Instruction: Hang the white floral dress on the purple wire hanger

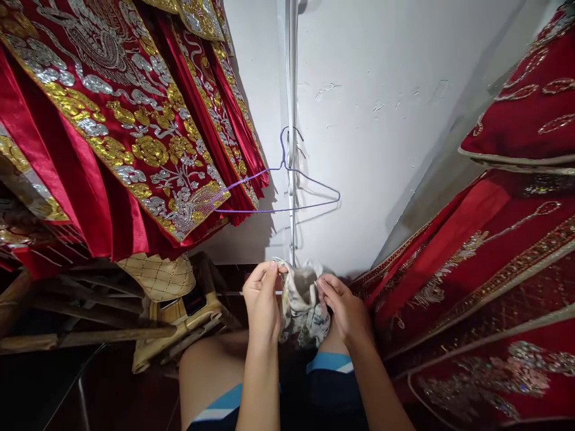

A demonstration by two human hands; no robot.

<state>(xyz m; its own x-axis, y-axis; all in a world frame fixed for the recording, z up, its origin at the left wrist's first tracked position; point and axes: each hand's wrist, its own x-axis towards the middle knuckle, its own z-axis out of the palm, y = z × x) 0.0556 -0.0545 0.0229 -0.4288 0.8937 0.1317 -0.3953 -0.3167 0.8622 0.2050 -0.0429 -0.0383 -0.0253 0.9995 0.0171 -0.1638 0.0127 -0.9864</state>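
Observation:
Between my two hands hangs a light garment (302, 308) with a dark floral pattern, its opening facing up. My left hand (265, 293) pinches the left edge of the opening between thumb and fingers. At the opening's right edge, my right hand (339, 299) pinches the fabric the same way. The garment's lower part falls between my knees. Above my hands, a purple wire hanger (314, 179) hangs from a metal rail against the wall, with no clothing on it.
Red embroidered garments (148, 131) hang at the left, and more red garments (476, 251) fill the right side. A wooden chair (197, 320) stands at the lower left with a quilted cream item (157, 276) and a dark phone-like object on it. Behind is a white wall (359, 78).

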